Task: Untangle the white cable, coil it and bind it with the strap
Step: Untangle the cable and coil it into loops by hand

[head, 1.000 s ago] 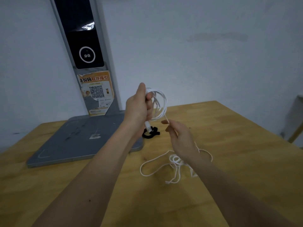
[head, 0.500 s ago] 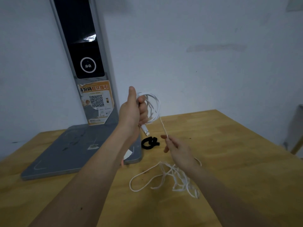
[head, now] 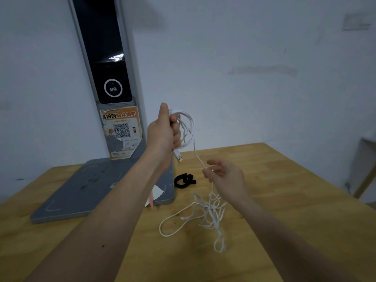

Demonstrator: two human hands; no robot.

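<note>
the left hand (head: 162, 133) is raised, fist closed around a few loops of the cable (head: 188, 127) — the usb plug (head: 178, 156) hangs just below the fist. lower down, the right hand (head: 225, 178) pinches the strand running from the coil, other fingers loosely spread. below it the rest of the cable lies tangled on the table (head: 284, 200). the black strap (head: 184, 181) rests on the wood — just beside the grey base (head: 91, 186) of the stand.

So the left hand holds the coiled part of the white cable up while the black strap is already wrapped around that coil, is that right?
Not quite: the head view shows the black strap lying on the wooden table, not around the coil. The left hand does hold the coiled part of the white cable up.
</note>
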